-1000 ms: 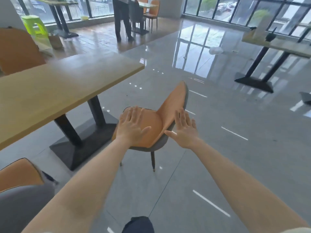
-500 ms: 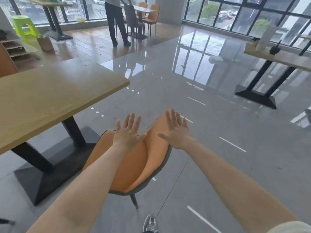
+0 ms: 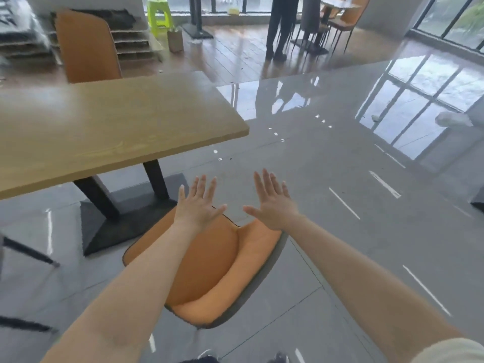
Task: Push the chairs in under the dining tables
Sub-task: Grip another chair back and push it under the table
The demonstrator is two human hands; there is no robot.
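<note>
Chair [image 3: 207, 268] legs largely under seat

Both arms reach forward over an orange chair [image 3: 209, 263] seen from above, its grey-backed rest curving along the right and near side. The left hand [image 3: 200, 205] and right hand [image 3: 273, 206] are flat, palms down, fingers [image 3: 265, 179] spread; whether they touch the chair cannot be told. The chair stands on the glossy grey floor [image 3: 366, 244] just beside the black base [image 3: 125, 213] of a wooden desk [image 3: 104, 132], outside its edge. Beyond the desk stands a second orange chair [image 3: 87, 45], a green stool [image 3: 158, 13], and a person [image 3: 281, 24] by far chairs.
</note>
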